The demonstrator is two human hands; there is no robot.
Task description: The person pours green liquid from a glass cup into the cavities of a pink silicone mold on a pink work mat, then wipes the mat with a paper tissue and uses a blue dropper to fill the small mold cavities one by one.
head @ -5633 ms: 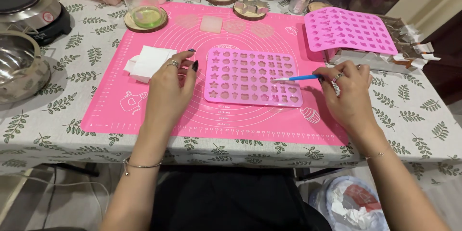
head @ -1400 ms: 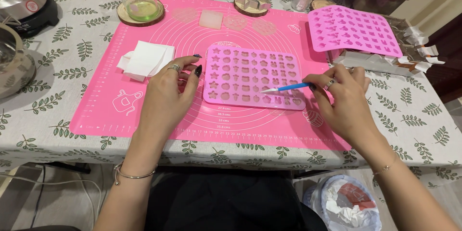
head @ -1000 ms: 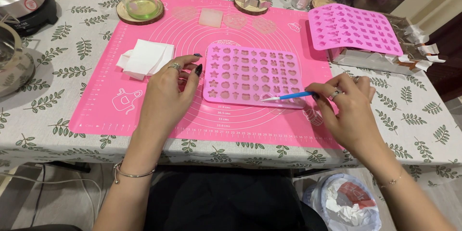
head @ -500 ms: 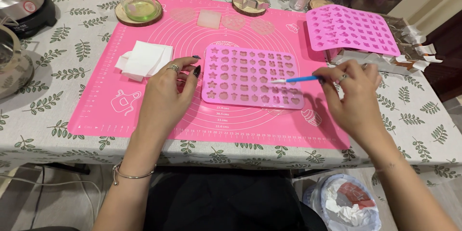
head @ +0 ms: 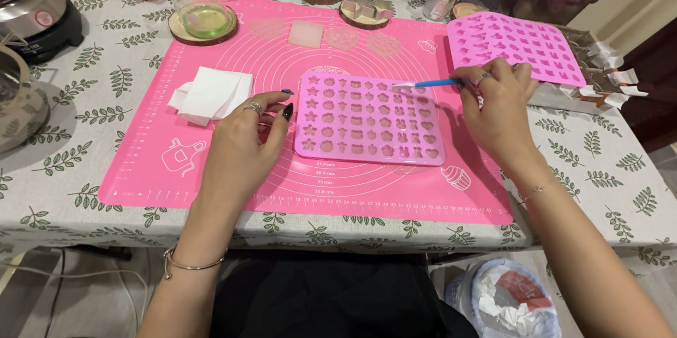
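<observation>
Right hand is pinching a blue tool over the pink mold; left hand rests loose beside the mold's edge.

The left hand rests on the pink mat, fingertips touching the left edge of the pink mould. White tissues lie just beyond it. The right hand pinches a blue brush, whose tip points left over the mould's top right corner. A second mould lies just beyond the right hand.
</observation>
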